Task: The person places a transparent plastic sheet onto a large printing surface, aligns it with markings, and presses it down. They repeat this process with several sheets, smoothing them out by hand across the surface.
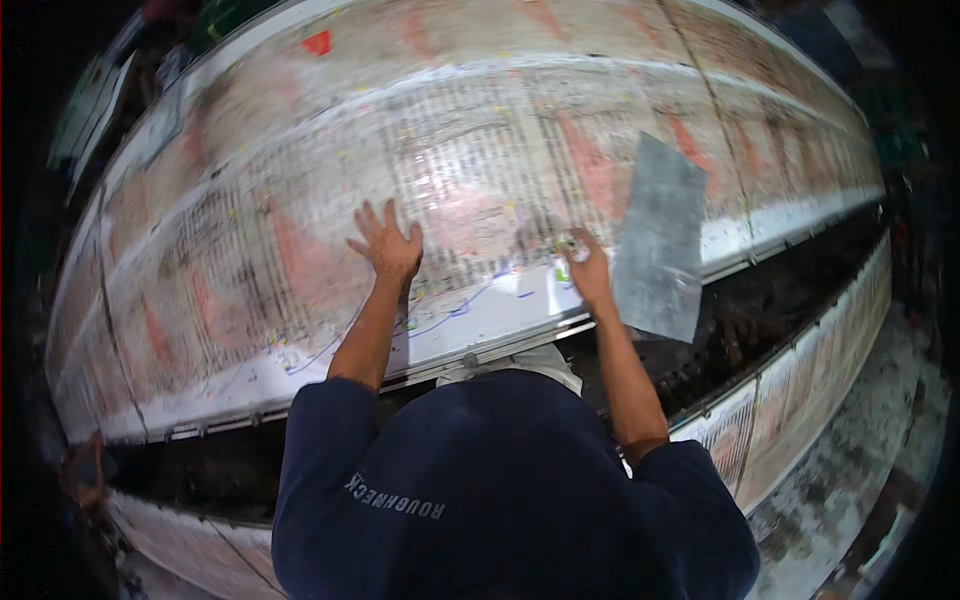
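Observation:
My left hand (386, 240) lies palm down on the long worktable (440, 345), its fingers spread and nothing in it. To the right, close to the table's near edge, my right hand (590, 268) is closed around a small, round, pale thing (568, 246) that looks like a roll of tape. The fingers partly cover it. Just beyond the right hand, a flat grey rectangular sheet (660, 230) rests at a slant and reaches over the near edge.
The tabletop carries worn stripes, reddish patches, blue marks and colored specks. A small red scrap (317, 43) lies at the far left. A metal rail (480, 358) runs along the near edge. Behind me, past a dark gap, stands another long table (815, 370).

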Demonstrator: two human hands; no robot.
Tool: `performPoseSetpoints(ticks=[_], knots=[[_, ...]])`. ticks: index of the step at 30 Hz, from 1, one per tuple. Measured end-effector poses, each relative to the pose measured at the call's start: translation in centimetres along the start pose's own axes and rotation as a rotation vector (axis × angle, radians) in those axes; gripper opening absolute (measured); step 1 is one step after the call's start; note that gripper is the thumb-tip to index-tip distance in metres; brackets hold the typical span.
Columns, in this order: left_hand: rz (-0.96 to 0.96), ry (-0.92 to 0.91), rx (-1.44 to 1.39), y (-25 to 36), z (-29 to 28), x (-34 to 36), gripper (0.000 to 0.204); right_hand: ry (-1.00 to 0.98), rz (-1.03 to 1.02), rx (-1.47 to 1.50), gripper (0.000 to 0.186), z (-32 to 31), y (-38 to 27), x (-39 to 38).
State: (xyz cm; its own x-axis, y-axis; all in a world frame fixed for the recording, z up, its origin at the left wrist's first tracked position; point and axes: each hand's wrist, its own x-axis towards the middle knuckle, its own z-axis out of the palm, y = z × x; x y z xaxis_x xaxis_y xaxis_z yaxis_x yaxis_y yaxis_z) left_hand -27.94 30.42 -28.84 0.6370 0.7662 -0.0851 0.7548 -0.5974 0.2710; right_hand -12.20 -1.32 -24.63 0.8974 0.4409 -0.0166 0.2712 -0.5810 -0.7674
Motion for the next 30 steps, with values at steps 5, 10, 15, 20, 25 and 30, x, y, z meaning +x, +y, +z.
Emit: performPoseSetpoints(ticks=[5, 10, 15, 20, 25, 30], knots=[[0.207, 0.127, -0.420, 9.7, 6.3, -6.0, 0.050, 0.421, 0.409, -0.688, 0.054, -16.5, 10.8, -1.3], [0.274, -0.734, -0.465, 28.4, 8.4, -14.6, 0.064, 0.154, 0.926, 0.109, 0.049, -25.0, 29.3, -8.6], [-0.056, -0.681, -0.286, 33.0, 9.2, -15.8, 0.089, -0.062, 0.851, 1.003, 0.047, -23.6, 21.0, -5.0], [-0.322, -0.977, -1.206, 39.5, 2.5, -15.4, 0.053, 0.011, 0.539, 0.666, 0.048, -31.4, 11.1, 2.4], [0.085, -0.628, -1.245, 47.2, 0.3, -16.3, 0.041, -0.078, 0.343, 0.682, 0.052, -41.6, 9.4, 8.4], [0.300, -0.259, -1.130, 56.3, 2.3, -14.9, 0.033, 0.051, 0.222, 0.445, 0.043, -48.3, 9.7, 9.8]])
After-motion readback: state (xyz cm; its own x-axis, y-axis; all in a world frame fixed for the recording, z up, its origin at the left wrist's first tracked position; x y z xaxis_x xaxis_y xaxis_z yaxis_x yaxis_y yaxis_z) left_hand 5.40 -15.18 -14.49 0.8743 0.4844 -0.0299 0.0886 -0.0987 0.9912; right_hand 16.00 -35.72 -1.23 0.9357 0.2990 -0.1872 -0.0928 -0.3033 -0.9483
